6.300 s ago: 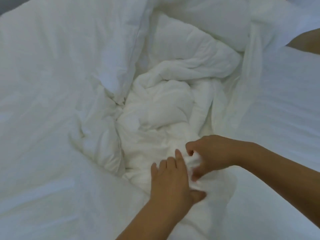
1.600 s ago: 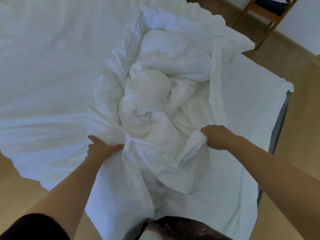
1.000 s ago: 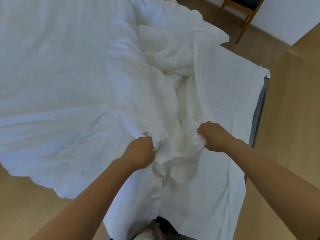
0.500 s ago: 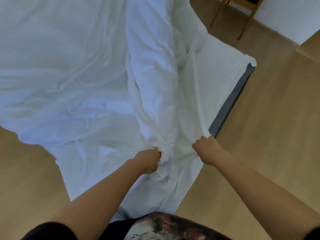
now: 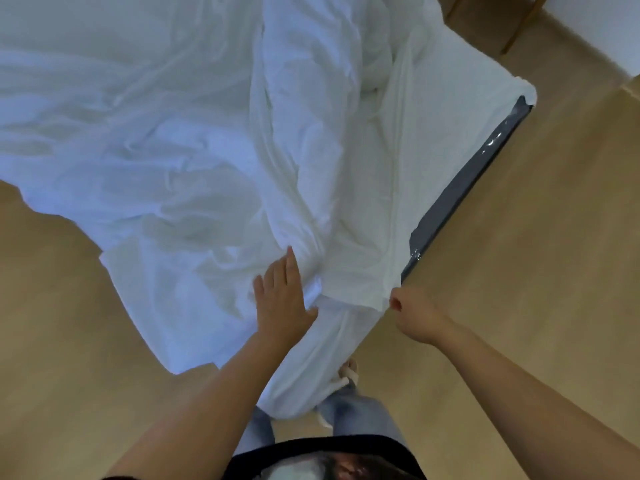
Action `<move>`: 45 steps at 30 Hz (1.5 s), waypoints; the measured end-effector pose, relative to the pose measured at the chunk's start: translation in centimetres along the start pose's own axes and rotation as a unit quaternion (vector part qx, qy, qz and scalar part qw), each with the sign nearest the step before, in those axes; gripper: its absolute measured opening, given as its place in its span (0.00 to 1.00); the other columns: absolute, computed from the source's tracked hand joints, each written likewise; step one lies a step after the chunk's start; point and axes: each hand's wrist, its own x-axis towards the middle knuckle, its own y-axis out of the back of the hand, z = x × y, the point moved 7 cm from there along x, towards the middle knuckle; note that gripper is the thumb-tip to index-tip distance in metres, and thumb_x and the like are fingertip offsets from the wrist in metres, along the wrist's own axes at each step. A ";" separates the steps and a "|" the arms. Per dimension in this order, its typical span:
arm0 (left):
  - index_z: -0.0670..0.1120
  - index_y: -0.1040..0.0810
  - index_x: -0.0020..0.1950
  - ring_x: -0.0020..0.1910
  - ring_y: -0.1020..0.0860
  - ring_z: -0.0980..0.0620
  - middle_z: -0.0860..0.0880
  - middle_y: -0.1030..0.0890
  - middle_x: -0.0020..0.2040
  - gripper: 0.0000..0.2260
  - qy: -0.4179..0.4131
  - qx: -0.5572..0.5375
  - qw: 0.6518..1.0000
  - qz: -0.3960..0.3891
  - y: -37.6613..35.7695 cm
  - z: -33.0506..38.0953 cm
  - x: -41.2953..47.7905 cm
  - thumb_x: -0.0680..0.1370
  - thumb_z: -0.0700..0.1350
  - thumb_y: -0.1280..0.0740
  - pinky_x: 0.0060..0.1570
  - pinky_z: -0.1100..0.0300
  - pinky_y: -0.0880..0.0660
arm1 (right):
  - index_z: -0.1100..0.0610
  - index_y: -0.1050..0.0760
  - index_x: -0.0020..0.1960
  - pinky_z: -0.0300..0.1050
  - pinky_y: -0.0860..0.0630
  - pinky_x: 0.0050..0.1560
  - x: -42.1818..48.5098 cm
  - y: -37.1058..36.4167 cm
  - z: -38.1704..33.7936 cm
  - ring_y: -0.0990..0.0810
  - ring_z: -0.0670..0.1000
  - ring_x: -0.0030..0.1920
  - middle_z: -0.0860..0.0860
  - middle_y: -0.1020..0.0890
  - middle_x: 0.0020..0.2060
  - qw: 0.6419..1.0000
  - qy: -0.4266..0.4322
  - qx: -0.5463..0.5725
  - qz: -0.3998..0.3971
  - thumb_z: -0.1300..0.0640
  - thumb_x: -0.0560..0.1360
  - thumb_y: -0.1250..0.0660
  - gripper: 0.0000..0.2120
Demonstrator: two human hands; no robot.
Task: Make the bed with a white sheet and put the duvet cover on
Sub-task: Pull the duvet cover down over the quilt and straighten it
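**White bedding hung off the bed's lower corner, one palm flat, one fist at the hem**

The cover (image 5: 156, 188) is spread as thin, bluish-white, wrinkled cloth across the left and centre of the frame. Its lower edge is draped onto the floor (image 5: 540, 278) at lower centre. A thicker, cream, rumpled ridge, taken to be the duvet (image 5: 304, 150), runs from top centre down to the hands. Where the duvet ends and the cover begins cannot be made out, since white lies on white. A smoother sheet (image 5: 460, 109) is seen at upper right, over a dark grey mattress (image 5: 464, 188) whose glossy edge is bared along the right side. The upper part of the bed is cut off by the frame.

The left hand (image 5: 282, 303) is laid palm down on the bunched cloth at centre, with its fingers straight and together and nothing grasped. The right hand (image 5: 415, 317) is held as a fist just right of it, knuckles up. A hemmed corner of the cover is clutched at its thumb side, and the cloth inside the fist is hidden. Both forearms are stretched up from the bottom edge.

Jeans (image 5: 356, 414) and part of a foot (image 5: 348, 374) are partly covered by hanging cloth at bottom centre. Wooden chair legs (image 5: 519, 26) are cut off at the top right corner.
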 end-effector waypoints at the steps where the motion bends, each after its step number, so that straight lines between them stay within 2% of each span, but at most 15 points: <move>1: 0.44 0.63 0.77 0.69 0.37 0.47 0.47 0.38 0.71 0.49 0.020 0.024 0.999 0.000 -0.6 -0.1 0.4 0.72 0.54 0.30 0.67 0.51 0.41 | 0.56 0.33 0.39 0.45 0.35 0.40 0.5 -0.1 -0.6 0.28 0.54 0.42 0.52 0.28 0.39 0.999 0.016 0.038 0.014 0.64 0.74 0.40 0.07; 6: 0.52 0.58 0.78 0.52 0.24 0.42 0.41 0.26 0.57 0.33 0.126 0.005 0.990 -0.063 -3.0 -1.4 1.5 0.79 0.43 0.41 0.47 0.54 0.30 | 0.62 0.27 0.58 0.46 0.32 0.55 2.3 2.2 -4.9 0.29 0.56 0.55 0.56 0.26 0.54 0.982 0.164 0.032 0.083 0.62 0.76 0.37 0.12; 10: 0.49 0.46 0.77 0.49 0.22 0.41 0.42 0.23 0.54 0.28 0.094 -0.034 0.992 -0.077 -4.3 4.1 -0.6 0.78 0.42 0.42 0.42 0.56 0.33 | 0.63 0.24 0.60 0.63 0.36 0.65 -0.2 4.3 -11.0 0.26 0.66 0.61 0.64 0.24 0.60 0.867 0.425 -0.169 0.197 0.62 0.64 0.31 0.24; 13: 0.46 0.33 0.70 0.50 0.22 0.42 0.42 0.22 0.53 0.20 0.077 -0.113 0.985 -0.102 -5.9 8.4 -3.5 0.77 0.42 0.40 0.43 0.57 0.32 | 0.52 0.35 0.71 0.59 0.70 0.69 0.8 2.3 -10.4 0.47 0.56 0.74 0.55 0.37 0.72 0.872 0.381 -0.304 0.037 0.45 0.66 0.47 0.33; 17: 0.55 0.45 0.77 0.59 0.27 0.44 0.46 0.29 0.62 0.27 0.119 -0.112 0.982 -0.099 -8.8 6.7 -8.1 0.79 0.47 0.40 0.55 0.54 0.31 | 0.50 0.39 0.72 0.62 0.61 0.70 2.0 -1.0 -5.8 0.53 0.53 0.75 0.50 0.43 0.74 0.875 0.323 -0.352 -0.071 0.35 0.75 0.48 0.31; 21: 0.51 0.39 0.75 0.63 0.31 0.44 0.45 0.30 0.65 0.29 0.266 -0.162 0.950 0.030 -11.1 0.5 -13.3 0.76 0.55 0.35 0.59 0.53 0.34 | 0.44 0.52 0.76 0.67 0.62 0.69 2.2 -6.0 -2.5 0.61 0.55 0.76 0.49 0.54 0.77 0.876 0.289 -0.365 -0.127 0.29 0.71 0.46 0.39; 23: 0.47 0.38 0.74 0.66 0.32 0.43 0.44 0.31 0.67 0.34 0.418 -0.307 0.844 0.138 -13.3 -4.0 -17.1 0.72 0.55 0.29 0.63 0.49 0.33 | 0.43 0.60 0.76 0.70 0.65 0.67 2.0 -8.4 -1.9 0.63 0.56 0.75 0.50 0.58 0.76 0.856 0.297 -0.408 -0.112 0.25 0.67 0.44 0.46; 27: 0.49 0.38 0.73 0.68 0.33 0.48 0.52 0.31 0.68 0.37 0.554 -0.713 0.409 0.135 -21.4 -5.6 -21.1 0.68 0.56 0.26 0.63 0.49 0.35 | 0.48 0.68 0.75 0.74 0.63 0.64 1.3 -12.0 -1.8 0.61 0.58 0.75 0.55 0.58 0.76 0.846 0.281 -0.452 -0.032 0.28 0.66 0.38 0.54; 29: 0.48 0.35 0.72 0.65 0.30 0.48 0.51 0.30 0.67 0.35 0.518 -0.790 0.303 0.125 -23.2 -4.8 -20.0 0.69 0.53 0.25 0.63 0.52 0.32 | 0.52 0.64 0.76 0.73 0.59 0.66 1.0 -13.3 -2.6 0.52 0.56 0.76 0.56 0.49 0.75 0.848 0.288 -0.445 0.013 0.37 0.70 0.35 0.49; 31: 0.46 0.31 0.67 0.57 0.24 0.49 0.49 0.25 0.63 0.29 0.513 -0.793 0.268 0.189 -23.8 -5.5 -19.7 0.69 0.46 0.24 0.52 0.57 0.24 | 0.54 0.55 0.77 0.66 0.53 0.68 0.6 -13.8 -3.4 0.38 0.55 0.71 0.56 0.36 0.71 0.855 0.319 -0.407 0.053 0.47 0.73 0.35 0.41; 33: 0.47 0.27 0.60 0.49 0.20 0.51 0.48 0.21 0.57 0.20 0.490 -0.777 0.299 0.258 -22.6 -6.3 -20.1 0.70 0.43 0.26 0.37 0.61 0.23 | 0.58 0.36 0.71 0.55 0.38 0.60 -0.6 -13.7 -4.7 0.25 0.59 0.57 0.58 0.24 0.57 0.854 0.379 -0.348 0.080 0.53 0.75 0.40 0.26; 35: 0.48 0.26 0.58 0.47 0.19 0.51 0.49 0.19 0.52 0.16 0.447 -0.758 0.388 0.273 -20.1 -6.6 -20.5 0.72 0.43 0.27 0.35 0.61 0.23 | 0.62 0.25 0.52 0.47 0.38 0.42 -1.7 -12.7 -5.8 0.24 0.60 0.44 0.59 0.22 0.43 0.871 0.389 -0.286 0.096 0.55 0.77 0.43 0.13; 38: 0.50 0.23 0.46 0.40 0.20 0.55 0.53 0.19 0.42 0.06 0.434 -0.699 0.515 0.240 -14.9 -6.0 -22.4 0.72 0.47 0.28 0.28 0.67 0.26 | 0.57 0.38 0.34 0.46 0.44 0.35 -3.0 -10.7 -7.7 0.32 0.55 0.35 0.55 0.28 0.34 0.900 0.345 -0.246 0.105 0.57 0.78 0.44 0.14; 41: 0.52 0.24 0.40 0.34 0.24 0.56 0.55 0.22 0.37 0.12 0.440 -0.621 0.627 0.165 -12.2 -6.2 -26.3 0.68 0.57 0.28 0.22 0.66 0.31 | 0.56 0.44 0.28 0.47 0.47 0.30 -5.9 -8.5 -9.9 0.39 0.51 0.27 0.50 0.36 0.25 0.922 0.343 -0.166 0.067 0.53 0.68 0.50 0.11; 45: 0.45 0.30 0.56 0.40 0.27 0.48 0.51 0.27 0.44 0.30 0.549 -0.561 0.620 0.025 -16.2 -6.8 -34.5 0.63 0.62 0.28 0.33 0.58 0.30 | 0.54 0.41 0.27 0.45 0.44 0.29 -9.5 -12.7 -9.4 0.35 0.49 0.27 0.48 0.34 0.24 0.927 0.325 -0.166 -0.092 0.51 0.64 0.46 0.10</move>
